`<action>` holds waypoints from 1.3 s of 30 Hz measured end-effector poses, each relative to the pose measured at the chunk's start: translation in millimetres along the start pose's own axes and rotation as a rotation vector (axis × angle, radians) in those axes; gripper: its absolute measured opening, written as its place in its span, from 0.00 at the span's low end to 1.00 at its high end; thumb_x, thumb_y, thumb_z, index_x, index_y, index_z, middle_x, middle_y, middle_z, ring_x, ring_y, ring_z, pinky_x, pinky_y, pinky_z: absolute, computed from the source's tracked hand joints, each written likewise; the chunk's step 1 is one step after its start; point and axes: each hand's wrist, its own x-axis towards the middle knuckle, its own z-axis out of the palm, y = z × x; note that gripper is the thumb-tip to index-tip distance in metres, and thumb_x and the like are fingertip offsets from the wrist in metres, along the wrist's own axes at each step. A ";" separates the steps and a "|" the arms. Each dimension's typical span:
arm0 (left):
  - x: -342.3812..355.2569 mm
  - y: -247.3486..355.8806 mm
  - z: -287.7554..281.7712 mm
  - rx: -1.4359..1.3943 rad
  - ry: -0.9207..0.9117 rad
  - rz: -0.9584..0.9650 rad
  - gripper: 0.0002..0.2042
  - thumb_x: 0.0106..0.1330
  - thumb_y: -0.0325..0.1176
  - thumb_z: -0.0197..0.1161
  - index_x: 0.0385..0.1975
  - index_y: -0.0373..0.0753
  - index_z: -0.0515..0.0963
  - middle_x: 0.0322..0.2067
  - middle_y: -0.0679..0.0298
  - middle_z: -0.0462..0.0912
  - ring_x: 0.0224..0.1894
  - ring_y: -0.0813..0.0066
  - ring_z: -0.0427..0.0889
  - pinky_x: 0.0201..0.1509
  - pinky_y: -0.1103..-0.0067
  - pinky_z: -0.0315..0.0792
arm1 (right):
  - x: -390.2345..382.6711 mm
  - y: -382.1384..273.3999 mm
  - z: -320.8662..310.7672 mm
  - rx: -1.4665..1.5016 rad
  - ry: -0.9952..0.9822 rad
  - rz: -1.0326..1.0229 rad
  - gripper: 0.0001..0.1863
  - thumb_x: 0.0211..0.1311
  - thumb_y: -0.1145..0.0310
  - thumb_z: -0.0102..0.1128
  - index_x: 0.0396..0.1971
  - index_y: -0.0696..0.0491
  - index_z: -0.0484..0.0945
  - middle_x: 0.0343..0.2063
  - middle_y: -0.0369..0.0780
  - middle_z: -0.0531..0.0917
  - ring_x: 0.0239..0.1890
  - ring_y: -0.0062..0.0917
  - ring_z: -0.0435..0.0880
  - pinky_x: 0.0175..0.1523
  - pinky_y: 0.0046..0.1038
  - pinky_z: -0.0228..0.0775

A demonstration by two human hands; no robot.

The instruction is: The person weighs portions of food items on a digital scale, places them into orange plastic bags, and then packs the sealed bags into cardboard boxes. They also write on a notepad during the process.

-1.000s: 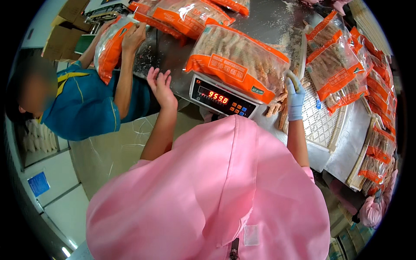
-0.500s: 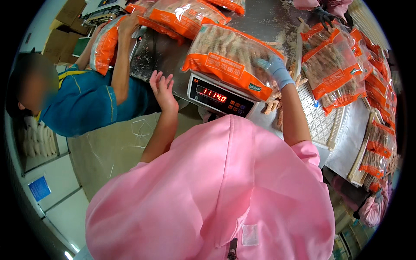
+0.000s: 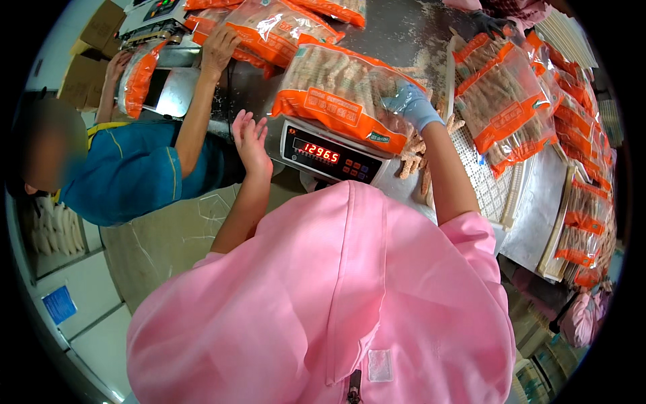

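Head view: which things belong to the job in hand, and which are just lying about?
In the job:
- clear-and-orange plastic bag of knobbly tan sticks
- boxy white-and-black digital scale, under it
- light-blue-gloved right hand, at the bag's right end
- bare left hand, open, empty

Apparently lying about:
- brown cardboard boxes, upper left
- filled clear-and-orange plastic bags beyond the scale

A grey metal table (image 3: pixel 393 30) stretches across the upper part of the view, its bare surface dully reflecting light, and a tan floor (image 3: pixel 158 259) with pale streaks shows below it. White panels (image 3: pixel 101 340) with dark seams stand at the left, one bearing a blue sign (image 3: pixel 59 305); above, brown cardboard boxes (image 3: pixel 82 79) sit beside a pale wall (image 3: pixel 57 54).
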 end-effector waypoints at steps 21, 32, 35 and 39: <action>-1.1 6.1 -3.2 0.033 0.057 0.229 0.20 0.68 0.27 0.55 0.60 0.44 0.66 0.59 0.66 0.67 0.48 0.72 0.78 0.56 0.71 0.66 | -105.8 117.9 42.3 -0.092 0.713 0.180 0.27 0.57 0.67 0.66 0.58 0.54 0.72 0.57 0.50 0.74 0.58 0.44 0.75 0.63 0.38 0.68; -3.1 7.2 3.1 0.076 0.029 0.241 0.21 0.69 0.26 0.53 0.62 0.42 0.64 0.61 0.64 0.66 0.50 0.72 0.78 0.54 0.73 0.67 | -104.3 49.0 45.8 0.378 0.793 -0.034 0.10 0.62 0.77 0.61 0.43 0.57 0.83 0.41 0.43 0.85 0.45 0.29 0.84 0.54 0.28 0.74; -8.7 12.0 13.1 0.148 -0.041 0.289 0.21 0.68 0.25 0.54 0.61 0.41 0.65 0.58 0.61 0.68 0.49 0.71 0.77 0.55 0.73 0.67 | -94.5 51.2 51.6 0.565 0.773 0.031 0.12 0.64 0.77 0.59 0.47 0.55 0.83 0.42 0.38 0.85 0.45 0.21 0.83 0.53 0.23 0.73; -33.7 30.1 65.8 0.743 -0.493 1.037 0.23 0.60 0.27 0.65 0.57 0.36 0.70 0.55 0.54 0.73 0.54 0.61 0.73 0.62 0.67 0.64 | -81.0 53.0 67.0 0.732 0.611 0.165 0.11 0.61 0.74 0.63 0.44 0.59 0.82 0.41 0.40 0.86 0.41 0.20 0.83 0.49 0.24 0.75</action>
